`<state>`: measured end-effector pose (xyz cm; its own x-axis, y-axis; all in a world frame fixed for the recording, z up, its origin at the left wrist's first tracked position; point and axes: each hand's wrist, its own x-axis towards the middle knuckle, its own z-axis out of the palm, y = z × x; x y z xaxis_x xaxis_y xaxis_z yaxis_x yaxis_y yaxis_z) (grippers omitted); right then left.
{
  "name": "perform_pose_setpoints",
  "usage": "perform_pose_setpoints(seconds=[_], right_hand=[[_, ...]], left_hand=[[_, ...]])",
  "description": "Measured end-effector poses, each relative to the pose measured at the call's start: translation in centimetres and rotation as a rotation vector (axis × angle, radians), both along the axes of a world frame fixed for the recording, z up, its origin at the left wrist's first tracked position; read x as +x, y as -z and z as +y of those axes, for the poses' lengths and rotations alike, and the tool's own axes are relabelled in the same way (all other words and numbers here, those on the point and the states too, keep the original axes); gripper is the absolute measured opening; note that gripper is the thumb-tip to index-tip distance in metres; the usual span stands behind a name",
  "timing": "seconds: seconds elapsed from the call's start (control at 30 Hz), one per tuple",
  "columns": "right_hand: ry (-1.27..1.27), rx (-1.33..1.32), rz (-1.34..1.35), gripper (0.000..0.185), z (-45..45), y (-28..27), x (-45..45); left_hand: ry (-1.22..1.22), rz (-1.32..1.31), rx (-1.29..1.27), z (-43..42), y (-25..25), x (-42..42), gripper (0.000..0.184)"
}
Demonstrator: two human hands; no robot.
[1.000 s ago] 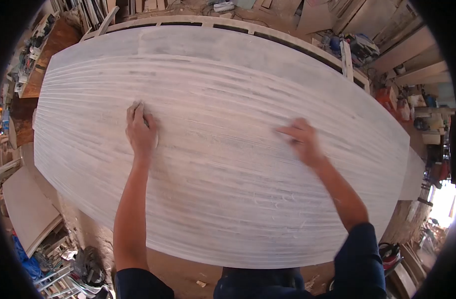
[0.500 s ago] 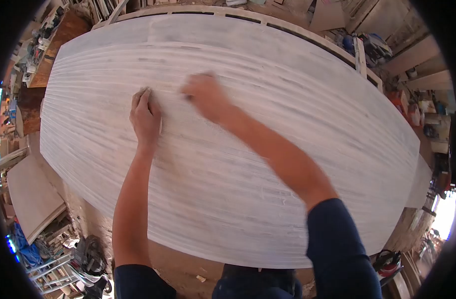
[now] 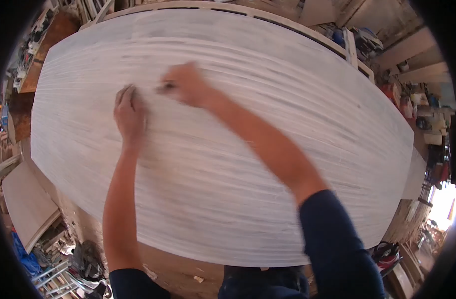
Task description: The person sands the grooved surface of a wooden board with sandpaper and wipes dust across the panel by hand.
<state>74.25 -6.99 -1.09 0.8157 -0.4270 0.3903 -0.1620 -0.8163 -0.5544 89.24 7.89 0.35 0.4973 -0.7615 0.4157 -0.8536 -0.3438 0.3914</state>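
A wide, whitish panel (image 3: 267,209) with many fine ridges or streaks running along it lies flat in front of me. On its left half, my left hand (image 3: 128,117) is closed, its fingers curled and held together at the surface; what they hold, if anything, is hidden. To the right of it and slightly farther away, my right hand (image 3: 187,85) is closed like a fist and smeared by motion. Something small and dark shows at its fingertips, too blurred to name. The two hands are apart, both over the panel.
Along the far edge runs a pale wooden frame (image 3: 347,47). A brown bench (image 3: 48,37) with clutter stands at the upper left. Flat boards (image 3: 28,202) lean at the lower left, near a metal ladder-like frame (image 3: 53,286). Red containers (image 3: 391,94) stand at the right.
The whole view has shifted a little to the left. My right hand has moved left across the panel, and my left hand has moved slightly left too. Both remain closed.
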Motion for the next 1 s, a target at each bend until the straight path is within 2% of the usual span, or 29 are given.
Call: perform_pose_setpoints(seconds=[0.03,0.07,0.17,0.2,0.23,0.27,0.33,0.37,0.43,0.5,0.53,0.63,0.67,0.73,0.8,0.87,0.93,1.0], right_hand=[[0.080,-0.013,-0.117,0.014,1.0,1.3,3.2],[0.098,0.001,-0.126,0.013,1.7,0.9,4.5],[0.109,-0.026,-0.048,0.012,1.9,0.3,-1.7],[0.076,-0.067,0.020,0.013,1.1,0.0,-5.7],[0.027,0.118,-0.025,0.016,-0.3,1.5,-11.5],[0.064,0.067,-0.002,0.014,-0.4,0.3,-18.6],[0.151,0.113,0.164,0.031,-0.1,-2.6,-32.9],[0.227,0.112,0.242,0.036,-0.4,-2.1,-40.2],[0.486,0.066,0.380,0.039,0.4,-3.3,-53.3],[0.583,-0.044,0.404,0.028,2.0,-6.2,-59.7],[0.596,-0.011,0.401,0.028,2.4,-6.6,-62.7],[0.629,0.048,0.375,0.028,3.0,-6.5,-68.5],[0.658,0.064,0.367,0.027,3.1,-6.4,-69.9],[0.654,0.092,0.312,0.030,3.1,-5.9,-71.7],[0.652,0.116,0.257,0.033,2.4,-5.8,-73.3],[0.553,0.097,0.209,0.046,1.9,-6.2,-74.0],[0.501,0.078,0.215,0.049,1.2,-5.5,-75.2],[0.445,0.052,0.238,0.052,0.5,-5.1,-75.6]], left_hand=[[0.017,-0.012,0.004,-0.3,0.2,0.1,0.030],[0.035,-0.001,-0.002,-0.4,0.2,-0.1,0.030],[0.087,0.059,-0.014,-0.1,-0.3,-0.4,0.029],[0.123,-0.009,0.007,0.0,-0.3,-0.4,0.029],[0.156,-0.078,0.030,0.1,-0.4,-0.8,0.029],[0.155,-0.077,0.025,0.2,-0.4,-1.5,0.029],[0.250,-0.108,0.120,0.5,0.0,-2.4,0.034],[0.270,-0.135,0.107,0.3,0.9,-4.1,0.035],[0.376,-0.175,0.089,-0.6,1.9,-11.3,0.038],[0.504,-0.137,0.042,-1.8,1.5,-22.1,0.036],[0.603,-0.179,0.120,-2.5,2.4,-26.8,0.039],[0.623,0.021,0.128,-4.0,1.7,-44.0,0.043],[0.707,0.168,0.192,-4.6,1.8,-48.7,0.045],[0.736,0.035,0.058,-5.1,1.5,-57.3,0.045],[0.773,0.008,0.060,-6.2,0.4,-62.6,0.043],[0.804,-0.016,0.071,-6.7,-0.1,-64.4,0.040],[0.849,0.139,0.177,-7.1,-0.2,-61.2,0.035],[0.770,0.022,0.187,-6.5,1.4,-55.4,0.034]])
